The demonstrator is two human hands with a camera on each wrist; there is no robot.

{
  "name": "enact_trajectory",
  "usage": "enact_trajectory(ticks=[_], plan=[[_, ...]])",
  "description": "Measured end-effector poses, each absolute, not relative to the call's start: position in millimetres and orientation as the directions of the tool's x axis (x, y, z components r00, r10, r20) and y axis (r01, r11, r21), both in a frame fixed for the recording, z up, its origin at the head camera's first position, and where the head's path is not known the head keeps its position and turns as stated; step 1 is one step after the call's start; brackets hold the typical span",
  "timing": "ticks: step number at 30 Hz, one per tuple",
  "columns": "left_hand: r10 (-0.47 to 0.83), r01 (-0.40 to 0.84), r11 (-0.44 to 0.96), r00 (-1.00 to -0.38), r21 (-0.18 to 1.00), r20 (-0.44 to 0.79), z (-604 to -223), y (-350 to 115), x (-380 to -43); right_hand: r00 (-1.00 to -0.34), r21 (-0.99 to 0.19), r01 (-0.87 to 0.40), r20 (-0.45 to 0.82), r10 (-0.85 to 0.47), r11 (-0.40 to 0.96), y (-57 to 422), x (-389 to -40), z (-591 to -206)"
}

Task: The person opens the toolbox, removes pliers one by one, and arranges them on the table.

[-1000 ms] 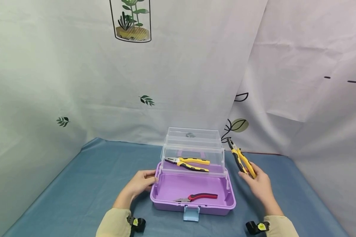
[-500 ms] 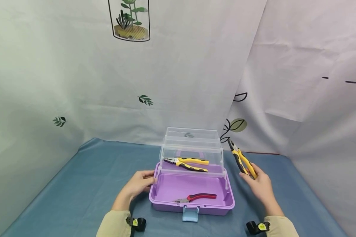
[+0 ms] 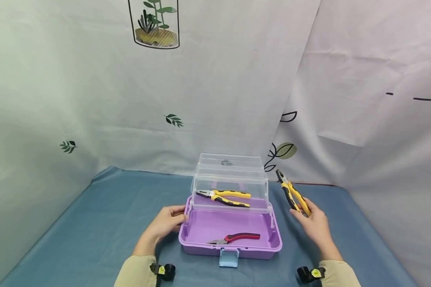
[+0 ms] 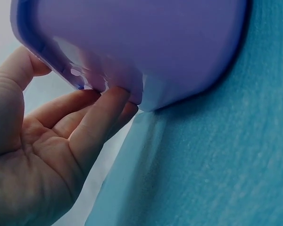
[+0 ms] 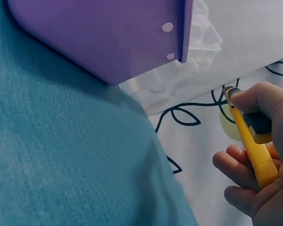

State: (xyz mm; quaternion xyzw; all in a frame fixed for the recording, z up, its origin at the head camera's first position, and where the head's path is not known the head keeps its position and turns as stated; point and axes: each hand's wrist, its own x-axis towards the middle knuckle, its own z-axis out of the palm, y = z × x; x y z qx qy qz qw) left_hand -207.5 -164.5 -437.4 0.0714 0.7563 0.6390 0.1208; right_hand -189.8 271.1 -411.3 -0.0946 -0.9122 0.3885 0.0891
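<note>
A purple toolbox (image 3: 197, 250) sits on the blue cloth, its clear lid raised at the back. My left hand (image 3: 165, 224) holds its left side; the left wrist view shows the thumb at the rim and fingers against the wall (image 4: 127, 42). Up and right of the box, my right hand (image 3: 317, 229) grips yellow-and-black pliers (image 3: 286, 187) by the handles, nose pointing up and away. Another yellow-and-black pair of pliers (image 3: 233, 194) lies in the raised clear tray. Down in the purple bottom lie red-and-black pliers (image 3: 242, 236). In the right wrist view, a yellow handle (image 5: 254, 155) crosses my palm.
A pale blue latch (image 3: 228, 258) hangs at the front of the toolbox. Blue cloth (image 3: 93, 231) covers the table. Behind and at both sides hang white curtains (image 3: 230, 79) printed with plants. Each wrist wears a black camera (image 3: 169, 272).
The head view has turned slightly right, so the toolbox and left hand appear a little further left. The held pliers' nose has dipped slightly. Both hands keep their holds.
</note>
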Motion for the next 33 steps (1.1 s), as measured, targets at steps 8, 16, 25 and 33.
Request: enact_trajectory(ticks=[8, 16, 25, 33], plan=[[0.273, -0.026, 0.183, -0.959, 0.983, -0.077, -434, -164, -205, -0.967, -0.711, 0.092, 0.103, 0.233, 0.697, 275, -189, -413], [0.272, -0.017, 0.200, -0.960, 0.980, -0.073, -432, -164, -204, -0.971, -0.685, 0.102, 0.089, 0.222, 0.721, 279, -188, -414], [0.265, 0.001, 0.205, -0.963, 0.979, -0.054, -431, -164, -203, -0.977, -0.657, 0.124, 0.052, 0.208, 0.744, 282, -188, -413], [0.281, 0.018, 0.197, -0.959, 0.980, -0.039, -430, -164, -202, -0.978, -0.653, 0.144, 0.023, 0.209, 0.744, 285, -187, -412]])
